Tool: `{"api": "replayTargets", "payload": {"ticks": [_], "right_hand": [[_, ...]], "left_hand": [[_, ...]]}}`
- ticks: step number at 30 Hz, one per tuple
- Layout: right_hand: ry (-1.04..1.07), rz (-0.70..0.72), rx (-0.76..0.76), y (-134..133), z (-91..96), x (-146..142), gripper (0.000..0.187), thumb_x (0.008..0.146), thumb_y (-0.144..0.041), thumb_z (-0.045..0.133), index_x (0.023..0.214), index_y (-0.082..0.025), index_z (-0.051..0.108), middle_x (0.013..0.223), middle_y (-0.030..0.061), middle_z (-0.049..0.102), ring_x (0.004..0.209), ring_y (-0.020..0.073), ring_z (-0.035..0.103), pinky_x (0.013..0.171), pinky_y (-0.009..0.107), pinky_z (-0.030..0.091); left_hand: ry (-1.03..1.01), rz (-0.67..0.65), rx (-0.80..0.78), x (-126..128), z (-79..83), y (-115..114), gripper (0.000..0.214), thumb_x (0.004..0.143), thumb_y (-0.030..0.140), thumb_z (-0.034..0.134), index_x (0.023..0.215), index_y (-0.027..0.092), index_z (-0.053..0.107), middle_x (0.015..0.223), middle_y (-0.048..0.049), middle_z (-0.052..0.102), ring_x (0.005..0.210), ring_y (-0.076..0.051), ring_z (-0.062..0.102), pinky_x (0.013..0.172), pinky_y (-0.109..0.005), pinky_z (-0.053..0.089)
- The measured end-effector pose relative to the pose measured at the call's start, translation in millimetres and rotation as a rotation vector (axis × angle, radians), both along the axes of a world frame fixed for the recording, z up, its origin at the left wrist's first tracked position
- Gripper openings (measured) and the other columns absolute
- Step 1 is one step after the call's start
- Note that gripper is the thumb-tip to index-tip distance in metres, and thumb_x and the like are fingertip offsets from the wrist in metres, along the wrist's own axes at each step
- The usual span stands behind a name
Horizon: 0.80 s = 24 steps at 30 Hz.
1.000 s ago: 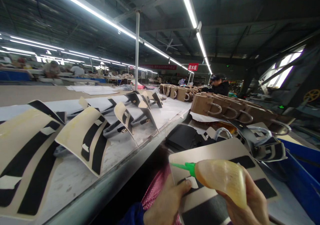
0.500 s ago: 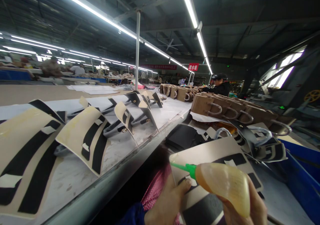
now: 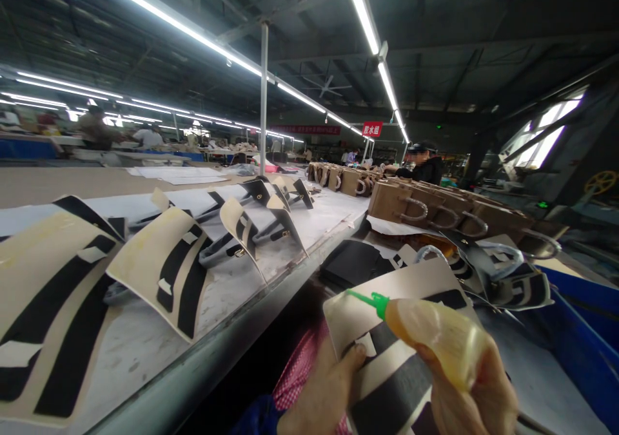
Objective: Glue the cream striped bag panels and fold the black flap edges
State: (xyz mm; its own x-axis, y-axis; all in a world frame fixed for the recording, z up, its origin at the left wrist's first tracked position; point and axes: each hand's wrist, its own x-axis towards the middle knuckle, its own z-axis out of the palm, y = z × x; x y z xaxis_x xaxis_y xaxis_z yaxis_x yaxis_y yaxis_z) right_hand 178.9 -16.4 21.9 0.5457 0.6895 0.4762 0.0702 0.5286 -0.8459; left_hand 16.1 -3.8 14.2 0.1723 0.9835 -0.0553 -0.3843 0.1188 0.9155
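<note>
A squeeze glue bottle (image 3: 438, 332), filled with amber liquid, is gripped in my right hand (image 3: 476, 393). Its thin green nozzle points left, with the tip over the top left corner of a cream bag panel (image 3: 387, 293). Black strips and small pale patches cross that panel. My left hand (image 3: 324, 386) pinches the panel by its lower left edge, thumb on the face and the other fingers hidden behind. On the table to the left, similar curved panels (image 3: 159, 261) stand propped up, some with yellowish smears along their upper parts.
Brown bags (image 3: 425, 206) with wrapped handles line the right side. Black pieces (image 3: 353, 264) lie behind the panel I hold. A blue bin edge (image 3: 570, 319) is at the far right. A metal table edge (image 3: 232, 312) runs diagonally, and a co-worker (image 3: 420, 164) stands behind the bags.
The bottle's nozzle tip has shifted up and right, from the panel's left edge to near its top edge. My left hand keeps its hold, and the panel has tilted slightly.
</note>
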Motion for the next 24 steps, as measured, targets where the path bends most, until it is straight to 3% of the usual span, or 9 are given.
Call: {"api": "replayTargets", "payload": {"ticks": [2,6,10,12,15,19,24], "right_hand": [[-0.007,-0.045,0.022,3,-1.5,4,0.036,0.065,-0.035,0.088,0.092,-0.026,0.066,0.076,-0.0013,0.065,0.060,0.0156,0.059,0.055,0.028,0.050],[-0.064,0.196,0.036,0,-1.6,5,0.026,0.072,-0.036,0.083,0.091,-0.025,0.068,0.073,-0.0004,0.063,0.055,0.0152,0.054,0.049,0.027,0.046],[-0.154,0.078,0.133,-4,1.5,-1,0.024,0.070,-0.032,0.084,0.086,-0.026,0.067,0.074,-0.0014,0.061,0.062,0.0153,0.055,0.055,0.026,0.047],[-0.180,0.112,0.156,-3,1.7,-2,0.023,0.072,-0.034,0.083,0.083,-0.025,0.066,0.071,-0.0021,0.059,0.058,0.0141,0.053,0.052,0.025,0.046],[-0.125,0.231,0.068,-3,0.8,-3,0.023,0.074,-0.038,0.082,0.082,-0.025,0.065,0.071,-0.0015,0.061,0.055,0.0140,0.051,0.050,0.026,0.045],[-0.072,0.204,0.001,-3,1.3,-6,0.027,0.067,-0.033,0.087,0.084,-0.027,0.067,0.075,-0.0007,0.064,0.059,0.0162,0.054,0.053,0.028,0.047],[-0.080,0.222,-0.012,0,3.6,-7,0.026,0.071,-0.039,0.083,0.087,-0.026,0.066,0.076,0.0005,0.065,0.061,0.0179,0.056,0.054,0.031,0.047]], "left_hand": [[0.004,0.019,-0.041,1,-7.1,2,0.042,0.077,0.039,0.080,0.112,0.017,0.075,0.130,-0.0124,0.070,0.132,-0.038,0.053,0.116,-0.047,0.034],[-0.090,0.061,-0.061,5,-18.8,6,0.049,0.073,0.038,0.084,0.117,0.020,0.073,0.128,-0.0099,0.071,0.133,-0.037,0.053,0.114,-0.044,0.040],[-0.100,0.040,-0.092,5,-19.3,7,0.049,0.072,0.042,0.085,0.114,0.020,0.074,0.125,-0.0102,0.073,0.130,-0.038,0.056,0.111,-0.045,0.043],[-0.132,0.017,-0.096,6,-16.2,7,0.054,0.071,0.045,0.085,0.116,0.019,0.073,0.125,-0.0111,0.073,0.127,-0.038,0.058,0.109,-0.045,0.044],[-0.161,-0.002,-0.045,8,-11.3,5,0.062,0.070,0.050,0.084,0.121,0.017,0.070,0.127,-0.0136,0.071,0.127,-0.038,0.058,0.107,-0.044,0.046],[-0.076,0.015,-0.021,9,-10.2,5,0.063,0.074,0.049,0.081,0.126,0.018,0.068,0.130,-0.0135,0.069,0.128,-0.038,0.057,0.109,-0.045,0.042],[0.073,0.090,-0.012,7,-15.5,6,0.050,0.078,0.040,0.077,0.123,0.019,0.071,0.131,-0.0115,0.068,0.135,-0.037,0.050,0.115,-0.043,0.034]]}}
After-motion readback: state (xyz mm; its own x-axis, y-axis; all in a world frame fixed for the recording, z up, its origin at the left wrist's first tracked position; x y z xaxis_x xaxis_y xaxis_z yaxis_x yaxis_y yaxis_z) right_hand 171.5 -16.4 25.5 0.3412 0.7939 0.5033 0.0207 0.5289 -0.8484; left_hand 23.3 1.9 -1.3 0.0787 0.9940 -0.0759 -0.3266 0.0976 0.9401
